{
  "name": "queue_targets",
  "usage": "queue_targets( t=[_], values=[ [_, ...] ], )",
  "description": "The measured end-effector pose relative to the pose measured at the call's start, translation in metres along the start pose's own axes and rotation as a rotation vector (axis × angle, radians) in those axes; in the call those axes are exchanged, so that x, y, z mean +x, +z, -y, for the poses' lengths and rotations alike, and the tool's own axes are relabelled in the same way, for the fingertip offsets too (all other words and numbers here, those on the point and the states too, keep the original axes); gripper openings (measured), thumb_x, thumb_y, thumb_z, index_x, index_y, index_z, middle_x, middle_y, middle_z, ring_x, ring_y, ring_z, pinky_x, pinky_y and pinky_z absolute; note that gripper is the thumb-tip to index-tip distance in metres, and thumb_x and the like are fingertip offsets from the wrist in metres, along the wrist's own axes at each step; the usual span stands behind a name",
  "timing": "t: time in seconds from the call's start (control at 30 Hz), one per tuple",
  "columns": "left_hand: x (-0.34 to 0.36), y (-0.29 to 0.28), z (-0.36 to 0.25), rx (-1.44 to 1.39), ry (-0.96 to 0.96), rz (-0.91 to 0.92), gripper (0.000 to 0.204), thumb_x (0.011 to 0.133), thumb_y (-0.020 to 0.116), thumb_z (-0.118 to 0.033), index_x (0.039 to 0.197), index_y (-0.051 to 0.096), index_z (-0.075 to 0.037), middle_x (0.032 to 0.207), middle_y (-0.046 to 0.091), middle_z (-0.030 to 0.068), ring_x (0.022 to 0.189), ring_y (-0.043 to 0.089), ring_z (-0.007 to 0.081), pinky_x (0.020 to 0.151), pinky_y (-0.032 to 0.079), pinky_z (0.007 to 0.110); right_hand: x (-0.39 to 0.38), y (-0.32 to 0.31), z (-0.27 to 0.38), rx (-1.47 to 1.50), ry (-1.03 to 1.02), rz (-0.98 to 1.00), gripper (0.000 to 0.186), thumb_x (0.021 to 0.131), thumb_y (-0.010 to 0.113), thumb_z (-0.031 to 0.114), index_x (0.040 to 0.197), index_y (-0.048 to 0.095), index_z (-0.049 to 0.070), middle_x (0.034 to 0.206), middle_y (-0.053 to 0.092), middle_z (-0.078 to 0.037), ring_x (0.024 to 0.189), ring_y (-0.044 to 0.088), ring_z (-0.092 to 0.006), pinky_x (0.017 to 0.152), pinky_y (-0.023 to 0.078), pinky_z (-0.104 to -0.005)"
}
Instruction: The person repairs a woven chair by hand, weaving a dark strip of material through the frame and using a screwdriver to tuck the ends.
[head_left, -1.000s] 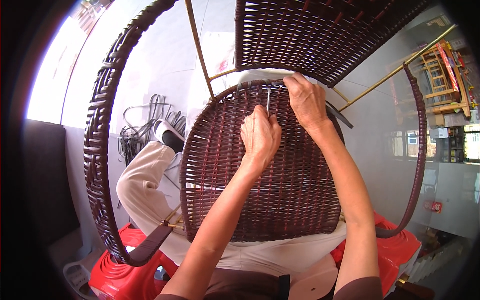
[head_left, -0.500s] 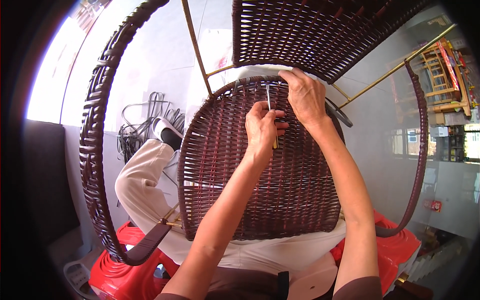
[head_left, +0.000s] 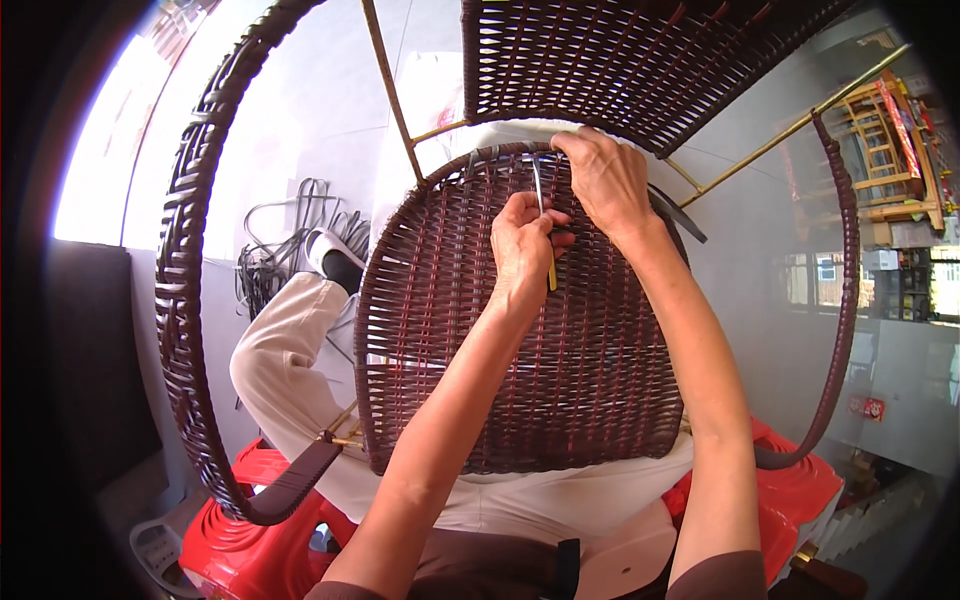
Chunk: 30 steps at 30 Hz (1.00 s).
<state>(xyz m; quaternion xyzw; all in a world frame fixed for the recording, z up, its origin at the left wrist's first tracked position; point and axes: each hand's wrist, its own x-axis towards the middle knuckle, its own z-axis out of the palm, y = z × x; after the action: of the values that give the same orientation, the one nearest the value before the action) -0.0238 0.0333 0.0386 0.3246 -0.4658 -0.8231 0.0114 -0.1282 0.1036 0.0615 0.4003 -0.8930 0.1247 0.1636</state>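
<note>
A dark brown woven wicker chair seat point(head_left: 590, 360) lies across my lap. Closed around a thin screwdriver point(head_left: 552, 275) with a metal shaft and yellow handle, my left hand point(head_left: 519, 245) is over the upper part of the weave. The screwdriver's tip reaches the weave just below the seat's curved far rim. My right hand point(head_left: 607, 182) is closed on that rim, right of the tip; its fingertips curl over the edge, and what they pinch is partly hidden. A loose dark flat strip point(head_left: 680, 215) sticks out past the seat beside my right wrist.
The woven backrest point(head_left: 620, 75) rises beyond the seat, with wrapped armrests point(head_left: 185, 290) curving around both sides. Gold metal rods point(head_left: 390, 90) join the frame. A heap of loose strips point(head_left: 265, 270) lies by my foot. Red plastic stools point(head_left: 225, 540) stand below the armrests.
The seat and both hands have shifted slightly upward in view. The screwdriver has moved with my left hand, its tip still by the far rim. My right hand keeps its grip there.
</note>
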Motion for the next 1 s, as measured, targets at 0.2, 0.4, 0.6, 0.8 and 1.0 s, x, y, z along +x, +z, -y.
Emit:
queue_targets(
  t=[0.2,0.4,0.6,0.8,1.0],
  values=[
    [-0.001,0.003,0.005,-0.002,0.052,-0.022,0.016,0.087,0.044,-0.004,0.103,0.048,-0.002,0.083,0.061,0.006,0.065,0.061,0.0156,0.06,0.046,0.028,0.016,-0.005,0.008,-0.075,0.058,0.258,0.021,0.078,0.049,-0.002,0.092,0.063,0.006,0.068,0.063,-0.016,0.058,0.063,-0.0278,0.052,0.05,-0.0385],
    [0.004,0.003,0.013,-0.008,0.092,-0.031,0.018,0.086,0.045,-0.003,0.104,0.048,-0.001,0.082,0.06,0.0066,0.064,0.06,0.0151,0.059,0.047,0.027,0.016,0.004,0.004,-0.179,-0.085,0.149,0.025,0.075,0.048,-0.003,0.099,0.056,0.001,0.074,0.062,-0.018,0.068,0.063,-0.0304,0.065,0.049,-0.0424],
    [0.006,0.003,0.015,0.058,0.118,-0.055,0.018,0.087,0.044,-0.002,0.105,0.048,-0.001,0.081,0.059,0.0065,0.063,0.06,0.015,0.057,0.046,0.027,0.011,0.002,0.008,-0.203,-0.003,0.249,0.032,0.078,0.048,0.0,0.109,0.052,0.007,0.096,0.062,-0.013,0.068,0.064,-0.0293,0.06,0.052,-0.04],
    [0.005,0.003,0.016,0.067,0.145,-0.065,0.018,0.086,0.044,-0.001,0.103,0.048,0.0,0.08,0.059,0.0068,0.062,0.06,0.0151,0.057,0.046,0.026,0.012,0.012,0.009,-0.288,-0.065,0.166,0.028,0.083,0.046,0.006,0.108,0.055,0.011,0.086,0.062,-0.014,0.061,0.064,-0.027,0.052,0.052,-0.0377],
    [0.008,0.003,0.019,0.046,0.153,-0.054,0.018,0.085,0.044,0.0,0.103,0.049,0.0,0.08,0.058,0.0069,0.063,0.059,0.015,0.057,0.046,0.026,0.011,0.013,0.002,-0.217,-0.175,0.004,0.018,0.08,0.053,0.006,0.092,0.063,0.014,0.08,0.063,-0.006,0.064,0.065,-0.0216,0.055,0.054,-0.0308]
  ],
)
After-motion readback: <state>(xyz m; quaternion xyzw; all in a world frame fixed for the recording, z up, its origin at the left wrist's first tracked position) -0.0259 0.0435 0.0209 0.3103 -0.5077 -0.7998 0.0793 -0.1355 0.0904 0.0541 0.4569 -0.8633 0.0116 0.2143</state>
